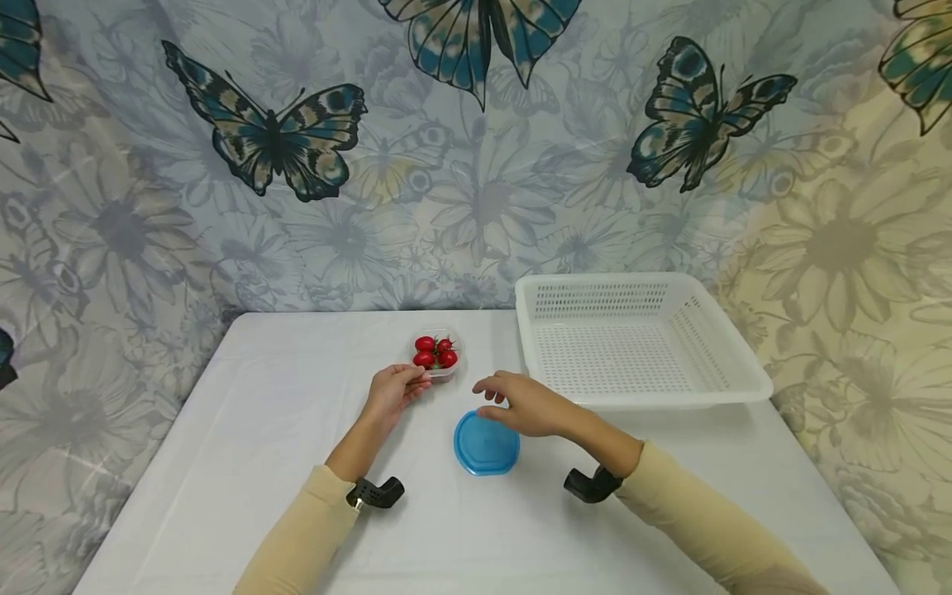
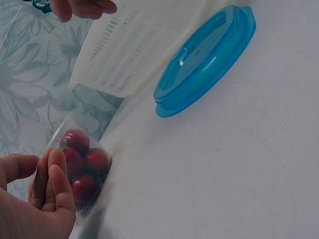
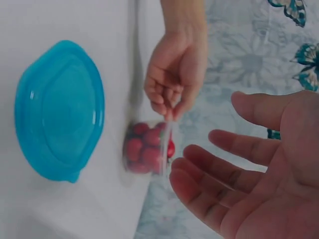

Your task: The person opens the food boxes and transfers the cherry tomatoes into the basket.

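Note:
A small clear plastic container (image 1: 445,376) stands toward the back of the table with several red cherry tomatoes (image 1: 424,359) in it. My left hand (image 1: 392,390) pinches its near left rim between thumb and fingers, as the right wrist view also shows. The blue lid (image 1: 487,450) lies flat on the table, nearer to me than the container. Over the far edge of the lid hovers my right hand (image 1: 528,405), fingers spread and loosely bent, holding nothing. In the right wrist view the lid (image 3: 62,114) is apart from these fingers (image 3: 239,179).
A white perforated plastic basket (image 1: 602,355) stands at the back right, close beyond my right hand. White cloth covers the table (image 1: 290,430). Behind its far edge rises a wall covering (image 1: 476,223) printed with flowers and butterflies.

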Action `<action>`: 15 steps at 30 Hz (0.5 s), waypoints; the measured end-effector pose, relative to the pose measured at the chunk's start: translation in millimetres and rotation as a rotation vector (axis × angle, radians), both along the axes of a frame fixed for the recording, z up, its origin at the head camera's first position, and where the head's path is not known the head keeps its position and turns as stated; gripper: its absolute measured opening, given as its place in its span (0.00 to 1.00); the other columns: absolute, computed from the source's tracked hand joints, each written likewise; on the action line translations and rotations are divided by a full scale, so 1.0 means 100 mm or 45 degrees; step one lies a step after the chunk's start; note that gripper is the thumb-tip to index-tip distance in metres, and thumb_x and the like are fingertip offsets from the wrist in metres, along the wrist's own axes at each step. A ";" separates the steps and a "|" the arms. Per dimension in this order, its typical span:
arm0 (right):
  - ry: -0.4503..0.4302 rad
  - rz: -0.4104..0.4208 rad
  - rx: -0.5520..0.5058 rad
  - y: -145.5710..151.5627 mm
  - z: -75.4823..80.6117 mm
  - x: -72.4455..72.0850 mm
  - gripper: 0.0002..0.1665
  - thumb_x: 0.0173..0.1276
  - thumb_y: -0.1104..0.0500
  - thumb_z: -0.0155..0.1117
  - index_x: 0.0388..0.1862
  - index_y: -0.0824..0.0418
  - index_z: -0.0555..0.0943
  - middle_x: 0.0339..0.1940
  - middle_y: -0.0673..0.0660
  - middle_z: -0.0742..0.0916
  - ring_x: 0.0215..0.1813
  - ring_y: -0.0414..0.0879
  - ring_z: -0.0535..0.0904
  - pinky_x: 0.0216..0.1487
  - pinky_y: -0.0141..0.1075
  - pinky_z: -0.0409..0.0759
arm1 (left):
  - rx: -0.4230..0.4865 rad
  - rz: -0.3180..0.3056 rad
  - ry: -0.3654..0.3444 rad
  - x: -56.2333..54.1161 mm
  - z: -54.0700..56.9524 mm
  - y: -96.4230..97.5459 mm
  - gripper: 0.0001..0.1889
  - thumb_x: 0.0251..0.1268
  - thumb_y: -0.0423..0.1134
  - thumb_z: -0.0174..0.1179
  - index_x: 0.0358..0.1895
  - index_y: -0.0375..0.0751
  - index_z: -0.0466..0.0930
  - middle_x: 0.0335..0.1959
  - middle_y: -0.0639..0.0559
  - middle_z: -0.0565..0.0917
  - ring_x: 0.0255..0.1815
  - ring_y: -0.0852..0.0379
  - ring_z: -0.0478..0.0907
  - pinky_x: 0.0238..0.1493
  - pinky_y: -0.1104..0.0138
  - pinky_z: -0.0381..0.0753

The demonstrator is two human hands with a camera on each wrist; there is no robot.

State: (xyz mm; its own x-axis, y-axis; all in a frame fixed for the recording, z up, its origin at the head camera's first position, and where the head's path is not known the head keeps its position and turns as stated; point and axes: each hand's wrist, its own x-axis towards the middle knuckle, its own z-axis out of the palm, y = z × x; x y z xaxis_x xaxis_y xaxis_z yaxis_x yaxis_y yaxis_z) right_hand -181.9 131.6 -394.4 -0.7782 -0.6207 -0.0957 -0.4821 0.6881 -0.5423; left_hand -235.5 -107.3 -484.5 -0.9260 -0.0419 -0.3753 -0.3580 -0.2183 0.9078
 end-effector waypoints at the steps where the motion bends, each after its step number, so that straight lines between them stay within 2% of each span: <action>1: 0.008 0.001 0.004 -0.01 0.04 -0.01 0.21 0.72 0.53 0.60 0.59 0.62 0.78 0.48 0.58 0.83 0.50 0.51 0.80 0.48 0.39 0.81 | 0.002 0.001 0.003 0.00 0.00 -0.01 0.09 0.70 0.35 0.57 0.47 0.33 0.73 0.29 0.53 0.86 0.28 0.63 0.84 0.37 0.75 0.83; 6: 0.056 0.024 0.046 -0.08 0.15 -0.09 0.22 0.73 0.51 0.59 0.59 0.61 0.77 0.49 0.58 0.84 0.51 0.51 0.80 0.50 0.39 0.82 | 0.003 0.026 0.002 0.03 -0.02 -0.07 0.09 0.70 0.35 0.57 0.47 0.33 0.73 0.29 0.53 0.86 0.28 0.63 0.84 0.36 0.75 0.83; 11: 0.099 -0.024 0.092 -0.09 0.25 -0.20 0.21 0.72 0.52 0.60 0.59 0.61 0.78 0.49 0.59 0.84 0.52 0.53 0.80 0.51 0.41 0.82 | 0.020 -0.013 0.046 0.05 -0.03 -0.06 0.08 0.69 0.36 0.58 0.45 0.35 0.73 0.30 0.53 0.86 0.29 0.63 0.84 0.37 0.75 0.83; 15: 0.121 -0.030 0.120 -0.10 0.31 -0.34 0.22 0.72 0.52 0.59 0.60 0.62 0.77 0.50 0.61 0.84 0.52 0.53 0.81 0.52 0.42 0.82 | 0.016 -0.024 0.022 0.01 -0.03 0.00 0.10 0.70 0.36 0.58 0.47 0.35 0.72 0.31 0.52 0.87 0.29 0.62 0.84 0.38 0.75 0.83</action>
State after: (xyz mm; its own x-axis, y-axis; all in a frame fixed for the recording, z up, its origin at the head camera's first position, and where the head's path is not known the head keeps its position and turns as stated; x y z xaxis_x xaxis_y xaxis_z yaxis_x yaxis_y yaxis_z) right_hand -216.1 121.3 -363.4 -0.8006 -0.5940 -0.0784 -0.5113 0.7456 -0.4274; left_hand -234.0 -107.5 -487.4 -0.9329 -0.0195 -0.3596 -0.3465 -0.2234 0.9110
